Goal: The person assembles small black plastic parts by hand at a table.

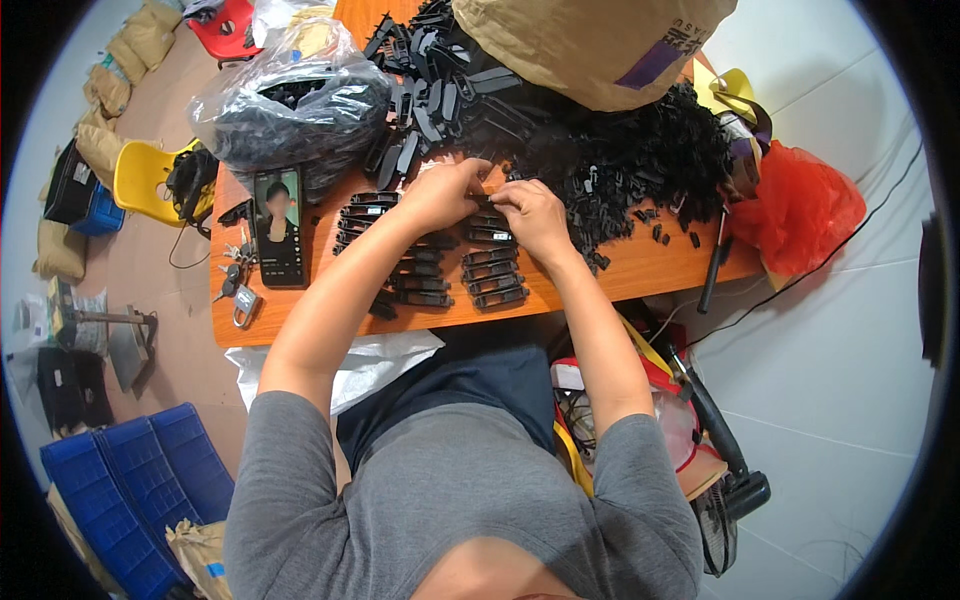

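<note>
Hands close together over table (600, 280), head view. Left hand (445, 193): narrow, fingers curled in, tips pointing at the right hand. Right hand (533, 213): also narrow, thumb and fingers bunched, tips just beside the left one's. Black clip (487, 204) shows between the two sets of fingertips; detail too small, cannot tell which hand grips it or whether either is fully closed on it. Wrists raised at a slant, forearms in from the lower edge.

Below the hands, clips lie in two stacked columns on the table: right column (494, 279) under the right hand, left column (420, 283) partly behind the left forearm. A few clips carry small white marks.

Beyond the hands, loose long parts (430, 105) spread at the far side; heap of small black parts (640, 150) to the right, next to paper bag (590, 45). Clear bag (290, 115) of black pieces at left. Phone (280, 240), lit, lies left of the left forearm; padlock (245, 306) and keys (231, 278) near it. Red bag (805, 210) at right.
</note>
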A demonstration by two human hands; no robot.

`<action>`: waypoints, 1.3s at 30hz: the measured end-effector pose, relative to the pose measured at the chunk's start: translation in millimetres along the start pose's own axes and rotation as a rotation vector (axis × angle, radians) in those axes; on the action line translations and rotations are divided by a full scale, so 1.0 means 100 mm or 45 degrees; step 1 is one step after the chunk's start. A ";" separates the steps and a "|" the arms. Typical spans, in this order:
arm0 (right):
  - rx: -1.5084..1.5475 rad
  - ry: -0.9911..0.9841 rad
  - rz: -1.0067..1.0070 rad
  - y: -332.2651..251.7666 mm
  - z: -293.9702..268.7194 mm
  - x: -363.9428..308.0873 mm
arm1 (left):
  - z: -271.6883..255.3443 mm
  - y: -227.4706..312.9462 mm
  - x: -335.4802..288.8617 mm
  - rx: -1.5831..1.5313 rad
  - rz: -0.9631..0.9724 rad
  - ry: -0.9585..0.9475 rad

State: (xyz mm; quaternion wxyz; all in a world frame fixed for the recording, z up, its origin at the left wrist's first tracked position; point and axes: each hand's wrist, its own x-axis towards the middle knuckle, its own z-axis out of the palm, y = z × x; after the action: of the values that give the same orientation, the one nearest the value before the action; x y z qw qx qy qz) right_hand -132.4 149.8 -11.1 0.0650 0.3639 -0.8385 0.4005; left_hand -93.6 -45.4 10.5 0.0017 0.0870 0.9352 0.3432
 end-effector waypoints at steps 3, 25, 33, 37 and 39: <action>-0.144 -0.045 -0.111 -0.01 0.00 0.05 | -0.04 0.00 -0.03 0.014 -0.055 -0.015; -0.436 0.076 0.115 -0.52 -0.89 -0.70 | -0.23 -0.02 -0.09 0.546 -0.372 0.497; -0.528 0.205 0.425 -0.34 -0.90 -1.20 | -0.30 -0.25 -0.04 0.970 -0.449 0.502; -0.605 0.128 0.303 -0.22 -0.83 -1.21 | -0.31 -0.39 0.02 1.106 -0.425 0.527; -0.623 0.099 0.267 -0.22 -0.80 -1.12 | -0.35 -0.29 0.00 1.022 -0.478 0.498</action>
State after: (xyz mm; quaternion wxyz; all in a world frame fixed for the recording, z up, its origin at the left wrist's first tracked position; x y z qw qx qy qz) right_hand -50.8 260.6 11.1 0.1414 0.2326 -0.9403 0.2041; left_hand -100.2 -89.5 18.7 -0.1460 -0.1557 0.9761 -0.0408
